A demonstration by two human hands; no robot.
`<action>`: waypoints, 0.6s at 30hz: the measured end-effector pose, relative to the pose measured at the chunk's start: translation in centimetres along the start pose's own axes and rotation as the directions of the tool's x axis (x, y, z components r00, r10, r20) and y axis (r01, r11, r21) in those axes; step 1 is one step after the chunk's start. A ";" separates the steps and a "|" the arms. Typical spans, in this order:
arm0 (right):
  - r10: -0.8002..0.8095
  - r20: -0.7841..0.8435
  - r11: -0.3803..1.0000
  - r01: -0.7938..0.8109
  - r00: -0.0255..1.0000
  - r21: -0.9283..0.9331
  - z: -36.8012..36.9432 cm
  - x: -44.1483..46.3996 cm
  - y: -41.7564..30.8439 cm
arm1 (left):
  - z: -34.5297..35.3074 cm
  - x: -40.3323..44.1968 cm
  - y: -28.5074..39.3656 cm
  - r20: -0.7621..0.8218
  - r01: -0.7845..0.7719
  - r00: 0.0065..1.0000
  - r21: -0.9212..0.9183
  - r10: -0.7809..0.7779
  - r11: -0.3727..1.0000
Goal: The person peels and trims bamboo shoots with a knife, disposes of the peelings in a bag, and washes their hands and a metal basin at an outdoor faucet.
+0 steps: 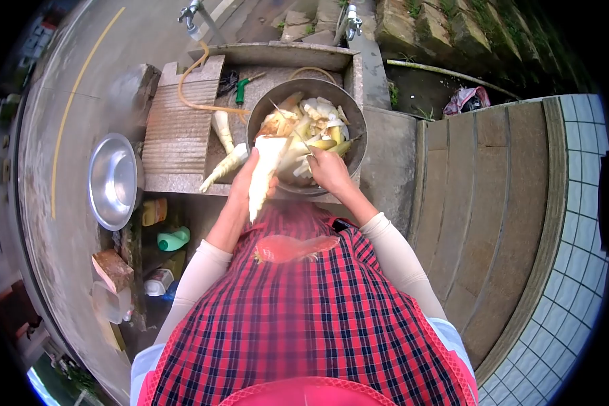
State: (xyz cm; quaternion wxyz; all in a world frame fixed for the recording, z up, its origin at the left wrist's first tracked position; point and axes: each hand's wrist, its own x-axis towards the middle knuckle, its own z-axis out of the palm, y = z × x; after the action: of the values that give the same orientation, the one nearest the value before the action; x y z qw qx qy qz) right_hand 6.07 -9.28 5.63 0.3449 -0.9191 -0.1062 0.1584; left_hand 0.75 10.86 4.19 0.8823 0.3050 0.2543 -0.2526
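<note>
The left hand (243, 181) had its fingers clamped on a pale, peeled shoot (268, 162), held over the counter's near edge, by the left side of a metal bowl (311, 84). The right hand's (330, 170) fingers were closed around a thin knife (301, 139) above peelings in the bowl, which covered the counter's (176, 128) near right corner. Two more shoots (226, 166) lay left of it, one reaching the near edge.

grey road (71, 149), brown slabs (487, 196), white tiles (574, 220), daylight
</note>
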 end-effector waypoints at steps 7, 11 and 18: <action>-0.239 -0.083 0.961 0.223 0.968 -0.162 -0.1 -2.2 -2.4 | 1.6 -0.5 0.2 -0.143 -0.025 0.990 -0.119 0.008 0.993; -0.398 -0.062 0.897 0.374 0.915 -0.234 0.0 -3.6 -3.8 | -1.3 0.5 -0.2 0.008 -0.064 0.998 0.078 0.063 0.995; -0.471 0.104 0.826 0.480 0.876 -0.295 -0.4 -5.1 -4.9 | 2.6 0.1 -0.4 -0.131 -0.214 0.972 -0.157 0.194 0.964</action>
State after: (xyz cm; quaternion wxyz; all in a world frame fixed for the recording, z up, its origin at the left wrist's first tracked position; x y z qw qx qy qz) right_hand 1.04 -7.43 10.34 0.2225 -0.9041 -0.3597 0.0609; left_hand 1.39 8.86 5.73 0.9105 0.2669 0.2923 -0.1198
